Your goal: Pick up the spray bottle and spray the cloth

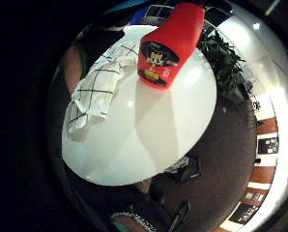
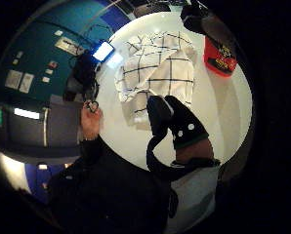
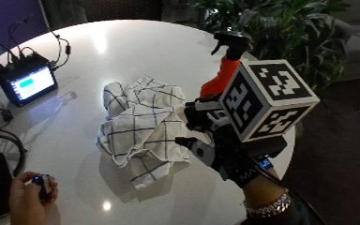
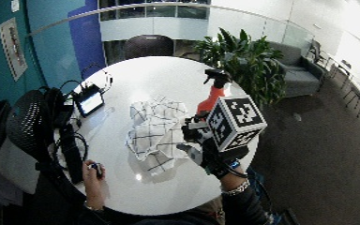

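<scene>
**Bottle not picked up yet, hand closing in**

Right hand (image 3: pixel 230 154) is hovering over the table (image 3: pixel 123 47), near the edge closest to the plant (image 3: pixel 280 28), between the cloth (image 3: pixel 144 123) and the spray bottle (image 3: pixel 225 70). Fingers (image 3: pixel 195 117) are reaching toward the bottle's red body; can't tell whether they're wide or narrow, the glove hardware is hiding them. Nothing looks held. Bottle is standing upright near that same edge, black trigger head on top. Cloth is lying crumpled around mid-table, just beside the bottle, looking untouched.

Progress, as I'm reading it: nothing done so far. Grasp, lift, aim and spray are all remaining.

View differences:
- Little-finger palm view is showing the bottle (image 1: pixel 170 43) big and close, base on the table, no fingers around it. Outside view can't confirm that.
- Thumb-side palm view is showing a gloved digit (image 2: pixel 177 122) over the cloth (image 2: pixel 157 68) side, bottle (image 2: pixel 218 56) off at the table edge.
- Outside views alone are showing the trigger head and the bare left hand (image 3: pixel 30 197) gripping a small device at the near edge.
</scene>
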